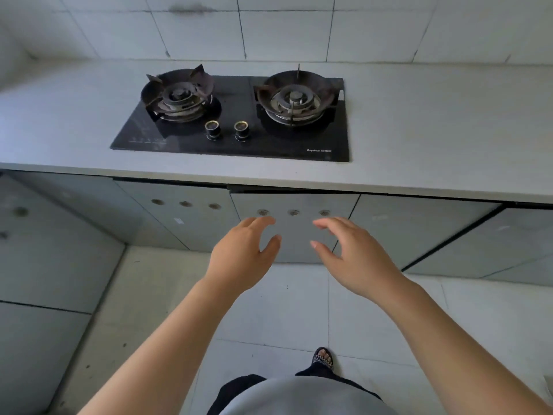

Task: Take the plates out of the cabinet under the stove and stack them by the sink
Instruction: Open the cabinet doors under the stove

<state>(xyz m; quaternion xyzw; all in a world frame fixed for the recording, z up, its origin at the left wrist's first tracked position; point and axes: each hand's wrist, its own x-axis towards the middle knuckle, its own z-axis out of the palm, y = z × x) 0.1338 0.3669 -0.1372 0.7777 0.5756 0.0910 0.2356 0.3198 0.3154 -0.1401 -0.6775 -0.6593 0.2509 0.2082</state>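
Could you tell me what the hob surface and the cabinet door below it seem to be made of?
The hob surface looks like glossy black glass: flat and reflective with printed lettering. The cabinet door looks like smooth grey laminate or painted board; which, I cannot tell.

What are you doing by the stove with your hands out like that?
A person stands at the counter and reaches both bare hands toward the cabinet door under the gas stove. The left hand and the right hand are open and empty, fingers spread, in front of the door. The door looks slightly ajar at its top edge. No plates are in sight yet.
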